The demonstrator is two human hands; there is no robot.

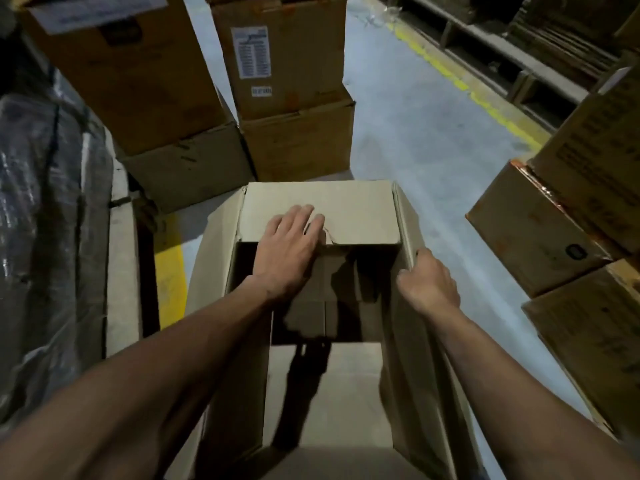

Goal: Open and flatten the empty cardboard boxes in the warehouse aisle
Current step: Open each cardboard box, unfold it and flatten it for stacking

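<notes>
The open cardboard box (pixel 322 341) stands on the grey floor (pixel 398 140) straight in front of the person, its top flaps spread. The left hand (pixel 289 244) lies flat, fingers straight, on the far flap (pixel 353 209); the right hand (pixel 429 282) curls its fingers over the edge of the right flap (pixel 408 223), pinching it.

From where I stand it looks empty inside, so I judge it light and easy to tip. The board is plain brown corrugated, matte and dry, stiff along its panels but willing to fold at the creases; the far flap has a small tear at its near edge. Edges and corners seem the best hold, as broad panels give no purchase.

Beyond the box, 2 stacks of labelled cartons (pixel 287 98) rise; more cartons (pixel 554 220) sit to its right.
</notes>
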